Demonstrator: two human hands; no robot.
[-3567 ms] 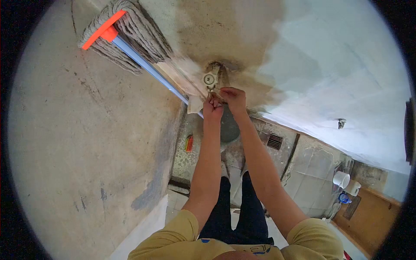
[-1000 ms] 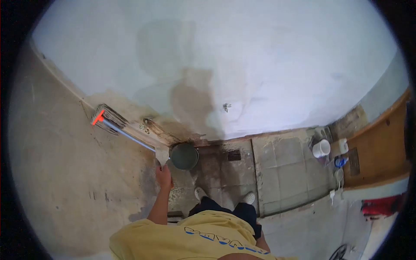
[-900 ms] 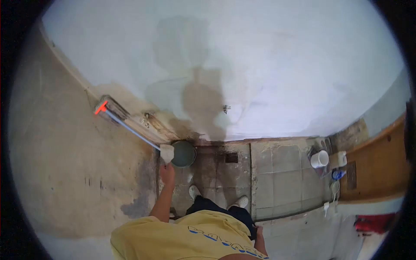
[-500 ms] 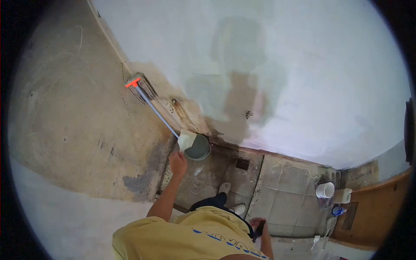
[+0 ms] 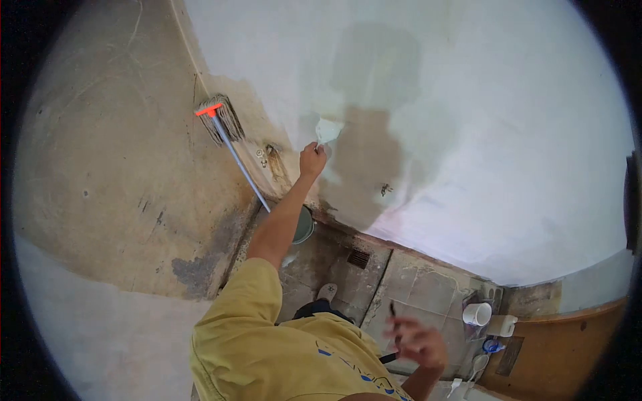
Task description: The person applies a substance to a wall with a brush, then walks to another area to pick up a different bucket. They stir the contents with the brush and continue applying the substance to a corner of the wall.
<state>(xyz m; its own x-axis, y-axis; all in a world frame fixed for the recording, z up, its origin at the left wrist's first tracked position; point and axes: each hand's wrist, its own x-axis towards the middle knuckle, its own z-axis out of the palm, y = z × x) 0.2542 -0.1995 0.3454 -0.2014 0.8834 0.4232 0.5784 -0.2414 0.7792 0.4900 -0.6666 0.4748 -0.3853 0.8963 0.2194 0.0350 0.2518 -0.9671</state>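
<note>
- We see our left hand [image 5: 312, 160] raised with the arm stretched out toward the pale wall [image 5: 508, 134], fingers closed around the lower end of a small whitish cloth [image 5: 328, 129].
- The cloth sticks up above the fist and lies against or just in front of the wall, at the upper edge of a darker damp patch [image 5: 364, 167]; from this angle we cannot tell whether it actually touches the surface.
- Our right hand [image 5: 418, 341] is low in the view, near our hip, and blurred. The fingers look spread and partly loose, with a thin dark streak beside them, but we cannot tell whether it holds anything.
- Just to the left of the left hand, a mop [image 5: 221, 120] leans in the corner where the wall meets a rough grey wall [image 5: 100, 147], its orange head clamp uppermost and its blue handle [image 5: 244, 170] running down toward the floor.
- Under our outstretched forearm, a round bucket [image 5: 304, 226] stands on the tiled floor [image 5: 408, 281] at the foot of the wall, partly hidden by the arm.
- A small metal fitting [image 5: 385, 190] sticks out of the wall to the right of the damp patch, well below the cloth.
- A floor drain grate [image 5: 358, 258] lies in the tiles near the bucket.
- Farther right, beside a wooden door [image 5: 568, 347], a white cup [image 5: 476, 313] stands among a few small items.
- Our yellow shirt [image 5: 267, 347] fills the bottom of the view.
</note>
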